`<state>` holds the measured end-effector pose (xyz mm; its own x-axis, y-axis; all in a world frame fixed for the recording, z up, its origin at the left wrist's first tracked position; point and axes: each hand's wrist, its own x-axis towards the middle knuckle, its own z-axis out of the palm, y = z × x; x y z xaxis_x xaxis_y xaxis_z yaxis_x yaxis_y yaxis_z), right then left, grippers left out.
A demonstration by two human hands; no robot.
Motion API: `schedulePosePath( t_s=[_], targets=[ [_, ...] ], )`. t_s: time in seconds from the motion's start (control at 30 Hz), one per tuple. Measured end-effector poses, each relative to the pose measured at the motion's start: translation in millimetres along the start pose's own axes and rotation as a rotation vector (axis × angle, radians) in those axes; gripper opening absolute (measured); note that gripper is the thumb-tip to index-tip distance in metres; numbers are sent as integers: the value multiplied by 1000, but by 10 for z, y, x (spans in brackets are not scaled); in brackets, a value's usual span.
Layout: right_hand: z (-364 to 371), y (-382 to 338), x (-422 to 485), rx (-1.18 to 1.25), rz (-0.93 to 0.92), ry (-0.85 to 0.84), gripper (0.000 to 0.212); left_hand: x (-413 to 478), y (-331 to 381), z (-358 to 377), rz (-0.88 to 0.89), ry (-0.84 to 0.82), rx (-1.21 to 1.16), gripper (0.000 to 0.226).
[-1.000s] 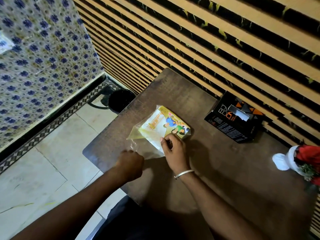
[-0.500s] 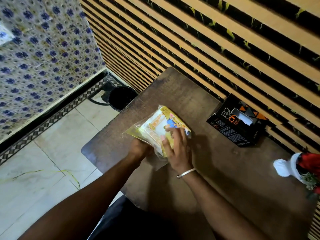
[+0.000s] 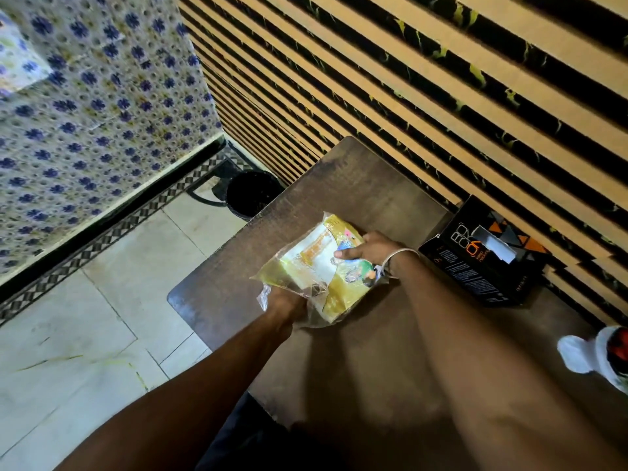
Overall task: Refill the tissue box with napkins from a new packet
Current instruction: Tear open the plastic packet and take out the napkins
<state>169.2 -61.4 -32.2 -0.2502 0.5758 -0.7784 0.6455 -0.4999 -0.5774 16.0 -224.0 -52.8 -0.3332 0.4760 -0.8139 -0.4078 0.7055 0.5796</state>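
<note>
A slatted wall of tan and black strips ran behind the dark wooden table, and a wall covered in blue-flower tiles stood to the left above a pale tiled floor. A black bin sat on the floor at the table's far left corner.

Both bare forearms reached out from the bottom of the view over the table. The black tissue box lay against the slatted wall on the right, with a white tissue showing in its top slot. A white and red object stood at the right edge, too cut off to identify.

The napkin packet, yellow and white with a printed picture, was held tilted over the middle of the table, just left of the tissue box. The right hand, a thin bangle on its wrist, was bent at the wrist and gripped the packet's far edge, fingers curled over it. The left hand was closed around the packet's near clear-plastic end, mostly hidden beneath it.
</note>
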Motion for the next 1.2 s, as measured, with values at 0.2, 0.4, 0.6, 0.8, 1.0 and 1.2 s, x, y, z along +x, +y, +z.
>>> schedulePosePath(
  t_s=[0.2, 0.4, 0.6, 0.8, 1.0, 1.2],
  targets=[
    [-107, 128, -223, 139, -138, -118, 83, -59, 126, -9, 33, -340, -80, 45],
    [-172, 235, -318, 277, -124, -95, 88, 18, 203, 73, 124, -480, -7, 38],
    [-153, 283, -403, 358, -146, -79, 86, -39, 226, 100, 63, -572, -133, 66],
    [-122, 384, -428, 557, -128, -6, 69, -163, 263, 111, 36, -476, -158, 22],
    [-214, 473, -379, 490, -135, 429, 23, -72, 501, -178, 228, -364, 56, 33],
    [-371, 593, -184, 517, -38, 742, 33, 58, 860, -582, 236, -309, -133, 34]
  ],
)
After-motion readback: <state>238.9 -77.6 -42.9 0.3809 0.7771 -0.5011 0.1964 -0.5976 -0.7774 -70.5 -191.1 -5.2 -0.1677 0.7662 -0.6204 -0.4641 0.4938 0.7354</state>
